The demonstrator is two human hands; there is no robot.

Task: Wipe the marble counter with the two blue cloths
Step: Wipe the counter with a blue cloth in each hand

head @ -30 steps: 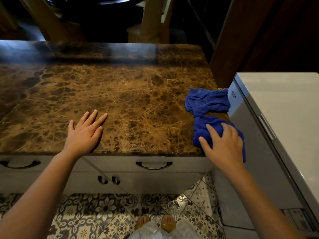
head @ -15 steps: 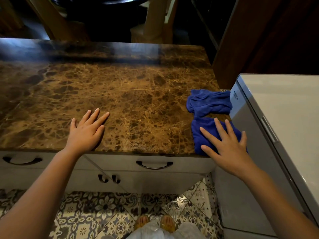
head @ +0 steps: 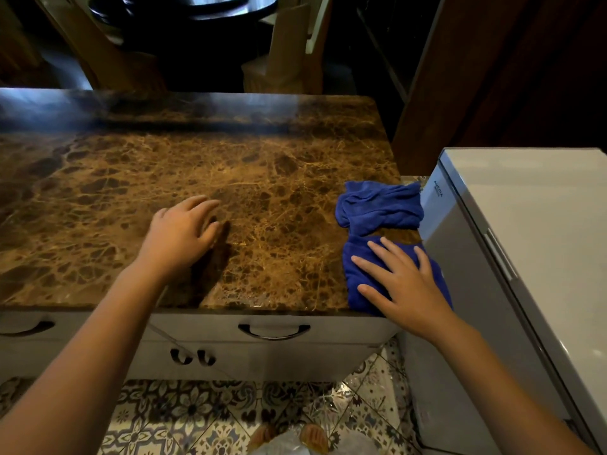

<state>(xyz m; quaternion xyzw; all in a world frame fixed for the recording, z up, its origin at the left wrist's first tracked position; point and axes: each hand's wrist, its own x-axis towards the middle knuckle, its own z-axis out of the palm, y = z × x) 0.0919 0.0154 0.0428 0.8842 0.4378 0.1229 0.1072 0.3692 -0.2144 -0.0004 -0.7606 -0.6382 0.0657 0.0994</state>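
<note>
near cloth [head: 361, 284], counter's [head: 197, 178] right front corner: soft, light, bunches easily; right hand [head: 409, 287] flat on it, fingers spread, ungripped; left hand [head: 180, 236] apparently empty.

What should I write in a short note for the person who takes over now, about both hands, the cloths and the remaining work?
Left hand: empty, over the bare marble counter, fingers loosely curled.
Right hand: flat and open on the near blue cloth, at the counter's front right corner.
Far blue cloth: bunched just behind it, by the white appliance, untouched.
Done: one cloth under a hand.
Left: take the second cloth with the left hand, then wipe the counter.
</note>
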